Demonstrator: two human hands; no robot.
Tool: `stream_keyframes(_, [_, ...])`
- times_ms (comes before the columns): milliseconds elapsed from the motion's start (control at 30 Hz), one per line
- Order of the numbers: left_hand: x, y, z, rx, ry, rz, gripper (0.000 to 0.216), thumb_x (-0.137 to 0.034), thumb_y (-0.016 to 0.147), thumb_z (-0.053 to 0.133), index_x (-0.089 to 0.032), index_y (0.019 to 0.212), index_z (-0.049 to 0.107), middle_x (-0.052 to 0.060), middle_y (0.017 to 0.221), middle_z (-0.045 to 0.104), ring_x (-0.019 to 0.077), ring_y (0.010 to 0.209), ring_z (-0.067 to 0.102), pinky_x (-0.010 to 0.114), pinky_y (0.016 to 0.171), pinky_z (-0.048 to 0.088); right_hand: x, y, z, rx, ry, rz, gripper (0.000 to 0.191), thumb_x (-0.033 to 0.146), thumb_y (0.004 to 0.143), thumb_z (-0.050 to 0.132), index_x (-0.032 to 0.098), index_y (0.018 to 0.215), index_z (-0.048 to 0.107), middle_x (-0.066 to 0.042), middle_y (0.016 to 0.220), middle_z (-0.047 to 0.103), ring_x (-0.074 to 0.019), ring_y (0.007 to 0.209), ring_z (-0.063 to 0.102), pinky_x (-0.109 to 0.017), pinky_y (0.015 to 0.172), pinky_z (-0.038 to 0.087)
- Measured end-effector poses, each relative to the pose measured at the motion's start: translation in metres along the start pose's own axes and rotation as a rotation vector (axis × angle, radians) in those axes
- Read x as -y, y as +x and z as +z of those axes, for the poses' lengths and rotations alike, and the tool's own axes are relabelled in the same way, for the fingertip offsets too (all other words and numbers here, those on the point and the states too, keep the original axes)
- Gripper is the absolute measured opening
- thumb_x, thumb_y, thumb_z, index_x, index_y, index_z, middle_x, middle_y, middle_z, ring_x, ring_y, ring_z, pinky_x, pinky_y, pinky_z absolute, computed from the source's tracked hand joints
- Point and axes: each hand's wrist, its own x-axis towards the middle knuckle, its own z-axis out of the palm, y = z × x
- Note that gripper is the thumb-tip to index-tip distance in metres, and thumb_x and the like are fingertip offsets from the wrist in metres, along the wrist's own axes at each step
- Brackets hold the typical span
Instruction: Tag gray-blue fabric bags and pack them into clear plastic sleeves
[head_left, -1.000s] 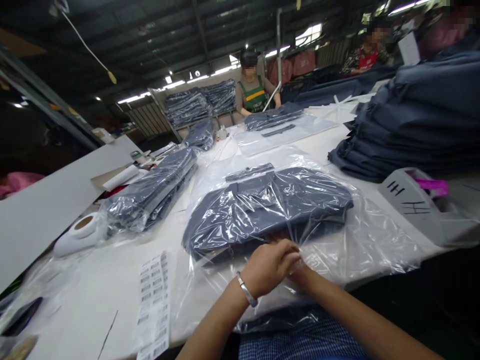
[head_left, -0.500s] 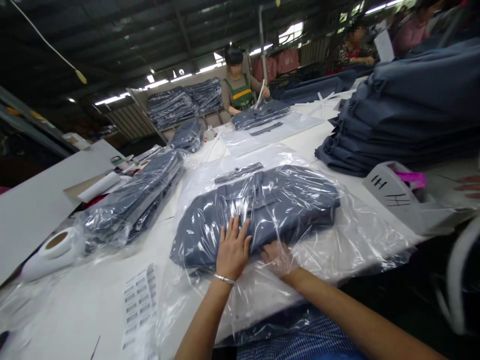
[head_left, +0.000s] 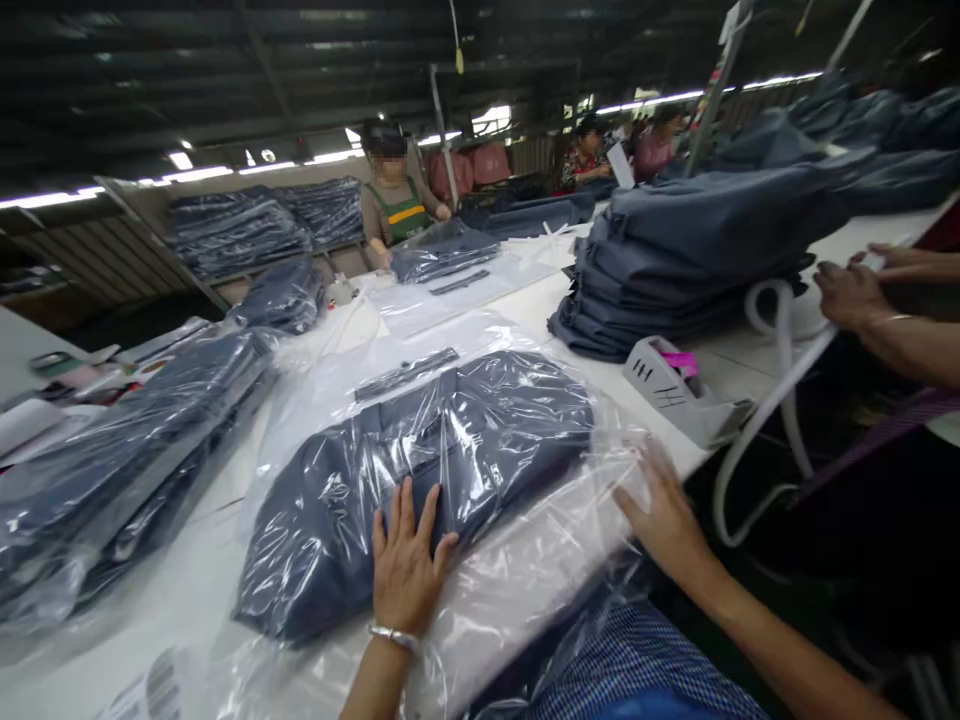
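Observation:
A dark blue fabric bag (head_left: 517, 430) lies on the table inside a clear plastic bag (head_left: 517, 590). My left hand (head_left: 409, 565) rests palm down on its front, fingers spread over the film, with a bracelet at the wrist. Off the right end of the fabric bag, my right hand (head_left: 664, 515) has its thumb and fingers on the loose plastic, bunching it. Motion blurs those fingertips slightly. Beyond the fabric bag's top edge, a dark strip-like piece (head_left: 405, 375), perhaps a handle, shows through the film.
Plastic-wrapped dark blue goods (head_left: 135, 440) lie at left. A tall stack of dark blue bags (head_left: 675, 270) stands at back right, near a grey holder (head_left: 667, 390). Across the table, a co-worker (head_left: 401, 205) handles another wrapped piece. Another person's hands (head_left: 855, 290) hold a white strip at right.
My right hand has moved right, from the fabric bag's front edge to the plastic beyond its right end. My left hand stays flat on the bag. The view has turned rightward.

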Motion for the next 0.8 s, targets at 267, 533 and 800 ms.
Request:
stream_keyframes(267, [-0.002,-0.001,-0.001,-0.005,0.027,0.031,0.072,-0.06,0.088,0.048,-0.028,0.149,0.032,0.012,0.163,0.011,0.0323,0.149,0.016,0.058,0.118,0.017,-0.012,-0.004,-0.089,-0.224,0.007,0.081,0.035,0.046,0.093,0.049,0.026,0.118,0.064,-0.008,0.123,0.064,-0.027,0.11,0.063,-0.045,0.104,0.045])
stream_keyframes(533, [0.001,-0.002,0.0,0.014,0.091,0.061,0.073,-0.059,0.088,0.048,-0.028,0.151,0.027,0.012,0.161,0.019,0.032,0.148,0.019,0.059,0.116,0.023,0.123,0.12,0.038,0.204,-0.146,-0.731,0.06,0.052,0.094,0.05,0.019,0.144,0.045,-0.011,0.153,0.037,-0.0301,0.145,0.025,-0.056,0.119,0.015])
stream_keyframes(800, [0.006,-0.001,-0.02,0.061,-0.032,0.024,0.062,-0.04,0.097,0.039,-0.027,0.153,0.018,0.008,0.158,0.031,0.0231,0.144,0.032,0.048,0.116,0.032,0.084,0.105,0.108,0.298,-0.206,-0.649,0.059,0.056,0.097,0.04,0.024,0.147,0.041,-0.011,0.152,0.04,-0.0301,0.143,0.028,-0.058,0.116,0.014])
